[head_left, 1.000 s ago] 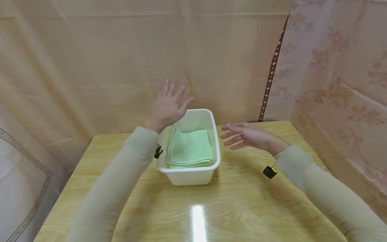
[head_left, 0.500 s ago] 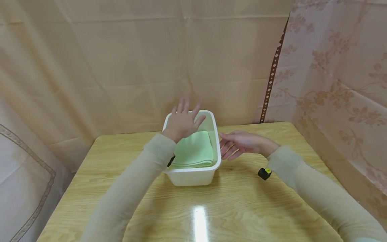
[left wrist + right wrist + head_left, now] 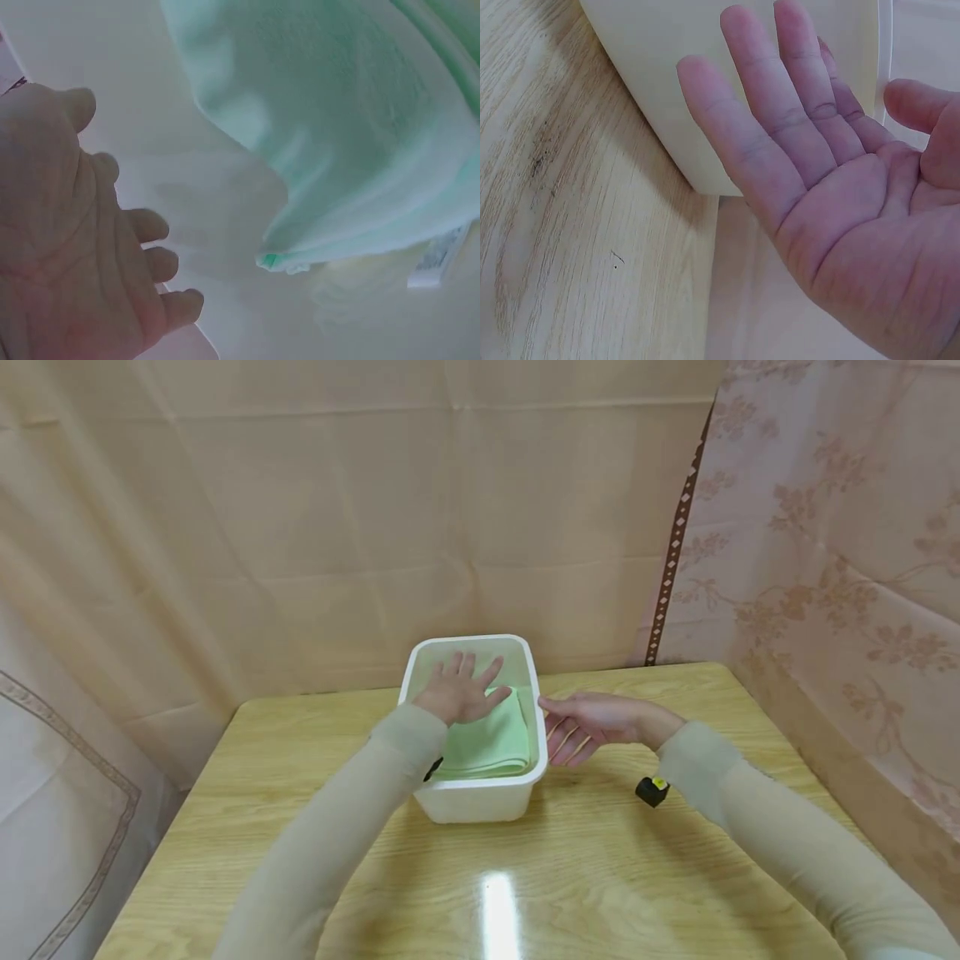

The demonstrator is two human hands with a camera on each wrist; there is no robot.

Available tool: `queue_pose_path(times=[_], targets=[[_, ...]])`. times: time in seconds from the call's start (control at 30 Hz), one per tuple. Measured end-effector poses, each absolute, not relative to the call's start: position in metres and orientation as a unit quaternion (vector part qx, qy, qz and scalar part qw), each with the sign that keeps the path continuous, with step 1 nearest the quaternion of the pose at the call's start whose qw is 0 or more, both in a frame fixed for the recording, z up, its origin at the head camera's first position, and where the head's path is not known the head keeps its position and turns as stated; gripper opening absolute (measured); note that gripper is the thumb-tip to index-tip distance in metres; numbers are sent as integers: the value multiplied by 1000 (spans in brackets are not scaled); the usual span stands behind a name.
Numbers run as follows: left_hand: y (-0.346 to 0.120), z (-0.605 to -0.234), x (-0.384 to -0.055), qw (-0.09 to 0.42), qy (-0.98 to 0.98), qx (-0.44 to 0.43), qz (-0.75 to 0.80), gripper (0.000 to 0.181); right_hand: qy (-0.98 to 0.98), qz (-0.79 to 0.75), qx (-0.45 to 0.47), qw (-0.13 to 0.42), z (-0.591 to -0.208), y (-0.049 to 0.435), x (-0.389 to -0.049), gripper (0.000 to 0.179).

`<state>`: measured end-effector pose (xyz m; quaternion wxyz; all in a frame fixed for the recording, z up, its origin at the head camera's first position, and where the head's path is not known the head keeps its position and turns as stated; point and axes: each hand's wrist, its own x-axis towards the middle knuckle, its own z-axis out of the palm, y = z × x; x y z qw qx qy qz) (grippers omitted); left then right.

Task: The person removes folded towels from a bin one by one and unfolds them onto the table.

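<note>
A white plastic bin (image 3: pixel 472 800) stands on the wooden table with a folded mint-green towel (image 3: pixel 491 745) inside. My left hand (image 3: pixel 457 693) is over the bin's opening, fingers spread, above the towel's left part. In the left wrist view its palm (image 3: pixel 67 240) faces the bin's inside, apart from the towel (image 3: pixel 337 127), whose small white label (image 3: pixel 439 259) shows. At the bin's right side is my right hand (image 3: pixel 596 718), with its thumb tip right at the rim. The right wrist view shows its fingers (image 3: pixel 769 105) extended along the outer wall, the thumb near the rim.
The light wooden table (image 3: pixel 622 860) carries a bright light reflection (image 3: pixel 498 910) near its front. A beige curtain (image 3: pixel 315 552) hangs close behind the bin, and a floral pink curtain (image 3: pixel 840 568) hangs to the right. A black wrist camera (image 3: pixel 651 791) sits below the right sleeve.
My left hand has come down and to the right, from above the bin's far left to over the towel. My right hand has moved left and slightly nearer, up to the bin's right side.
</note>
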<state>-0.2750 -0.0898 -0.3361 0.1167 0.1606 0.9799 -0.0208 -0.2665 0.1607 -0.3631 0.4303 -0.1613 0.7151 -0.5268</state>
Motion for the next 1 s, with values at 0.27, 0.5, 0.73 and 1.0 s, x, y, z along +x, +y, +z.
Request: queue_pose_path(times=[0.27, 0.5, 0.73, 1.0], targets=[[-87, -333, -267, 158, 977, 130, -52, 66, 718, -522, -160, 432, -360, 160, -267, 63], [-83, -342, -271, 170, 977, 115, -58, 65, 722, -515, -157, 434, -359, 160, -268, 65], [-87, -352, -281, 159, 974, 134, -94, 63, 723, -514, -157, 435, -360, 155, -271, 63], [-90, -363, -298, 144, 976, 137, -89, 67, 728, -513, -158, 427, -362, 153, -270, 69]])
